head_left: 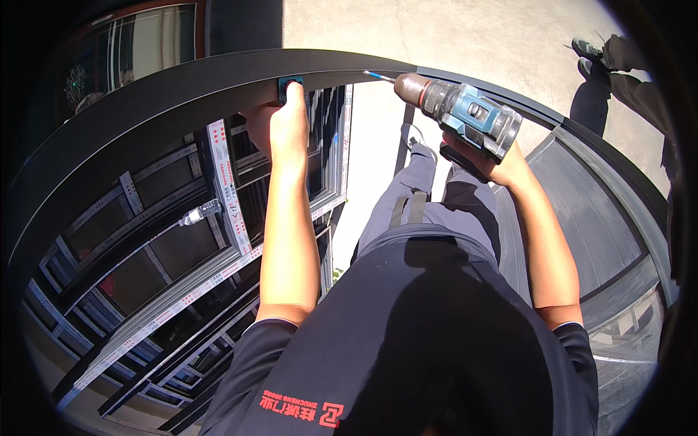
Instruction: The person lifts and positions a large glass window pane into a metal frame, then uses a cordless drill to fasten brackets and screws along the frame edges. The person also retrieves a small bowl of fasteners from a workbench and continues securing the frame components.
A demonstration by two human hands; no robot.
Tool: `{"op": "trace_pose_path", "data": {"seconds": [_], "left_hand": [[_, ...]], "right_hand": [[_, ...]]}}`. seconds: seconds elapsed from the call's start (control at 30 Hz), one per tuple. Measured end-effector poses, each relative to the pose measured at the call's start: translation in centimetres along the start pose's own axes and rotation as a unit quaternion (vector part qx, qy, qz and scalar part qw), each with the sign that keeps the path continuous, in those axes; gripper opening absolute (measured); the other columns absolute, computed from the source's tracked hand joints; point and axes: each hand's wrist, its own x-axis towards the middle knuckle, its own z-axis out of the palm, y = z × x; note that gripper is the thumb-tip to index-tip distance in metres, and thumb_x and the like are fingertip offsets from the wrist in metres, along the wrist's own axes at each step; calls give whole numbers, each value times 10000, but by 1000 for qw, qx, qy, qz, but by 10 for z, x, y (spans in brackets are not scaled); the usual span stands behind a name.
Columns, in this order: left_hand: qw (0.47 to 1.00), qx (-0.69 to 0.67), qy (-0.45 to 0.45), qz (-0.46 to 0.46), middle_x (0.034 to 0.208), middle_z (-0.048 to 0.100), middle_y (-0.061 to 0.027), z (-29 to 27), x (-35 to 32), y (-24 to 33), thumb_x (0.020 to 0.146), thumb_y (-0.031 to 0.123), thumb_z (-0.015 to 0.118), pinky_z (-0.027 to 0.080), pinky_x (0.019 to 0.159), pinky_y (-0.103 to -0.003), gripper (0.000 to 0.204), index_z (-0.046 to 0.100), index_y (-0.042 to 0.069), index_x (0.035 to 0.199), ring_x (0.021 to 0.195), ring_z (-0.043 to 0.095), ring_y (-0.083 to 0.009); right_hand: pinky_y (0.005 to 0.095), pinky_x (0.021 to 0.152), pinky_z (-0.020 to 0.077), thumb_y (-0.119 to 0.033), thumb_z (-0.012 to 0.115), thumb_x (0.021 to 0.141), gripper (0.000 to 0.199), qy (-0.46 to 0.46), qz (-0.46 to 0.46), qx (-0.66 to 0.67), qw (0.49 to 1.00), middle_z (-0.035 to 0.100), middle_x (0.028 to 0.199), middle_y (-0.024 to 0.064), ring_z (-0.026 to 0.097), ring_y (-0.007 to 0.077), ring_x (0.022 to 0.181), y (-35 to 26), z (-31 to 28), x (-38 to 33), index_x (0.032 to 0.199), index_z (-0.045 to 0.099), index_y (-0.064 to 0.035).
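Note:
My right hand (507,166) is wrapped around the grip of a blue-and-grey cordless drill (474,116). The drill points left, and its slim bit ends at the long dark metal profile (218,81); whether the tip touches is unclear. At the profile's near edge, my left hand (282,125) is closed with the thumb raised over a small teal-and-black block-shaped thing (291,81). The fingers are partly hidden behind the thumb and wrist, and the thing's exact kind does not show.
Several window frames (229,189) with taped edges stack at the left, with a clear plastic bottle (200,213) on them. Grey panels (582,218) lie to the right. Another person's legs and shoes (587,51) stand at the upper right on pale concrete (451,33).

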Motion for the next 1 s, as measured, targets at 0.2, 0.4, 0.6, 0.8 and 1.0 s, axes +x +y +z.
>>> {"op": "trace_pose_path", "data": {"seconds": [0.2,0.4,0.6,0.8,1.0], "left_hand": [[997,-15,72,16,1146,613,-420,12,-4,0,835,323,678,514,1005,-480,818,288,-172,1355,1082,651,-514],[998,-32,51,0,1323,509,-365,12,-1,-7,825,269,669,451,1055,-444,746,371,-140,1373,1183,599,-453],[996,11,69,49,1140,596,-440,18,1,-16,840,293,643,544,969,-498,803,241,-178,1351,1061,653,-524],[992,-58,85,80,1159,601,-420,22,-4,-21,835,262,648,542,973,-505,800,226,-146,1377,1074,648,-526],[997,-31,68,23,1175,614,-402,17,-6,-9,827,267,666,540,995,-482,791,260,-99,1399,1089,660,-492]], "right_hand": [[379,856,562,-233,808,887,354,38,12,-5,999,738,1025,91,701,204,956,-14,-20,-16,1177,691,-69],[365,834,566,-225,808,884,330,32,-6,-22,999,738,1015,94,702,197,926,-19,-29,-20,1150,705,-59],[366,849,567,-225,818,881,336,40,43,21,998,740,1032,86,702,196,955,-16,-26,-19,1149,701,-59],[369,863,563,-232,821,879,347,28,32,27,999,738,1039,90,702,205,968,-14,-19,-20,1156,699,-62],[371,885,549,-249,834,866,405,32,22,7,999,724,1076,96,690,213,991,-11,-19,-22,1190,677,-65]]}}
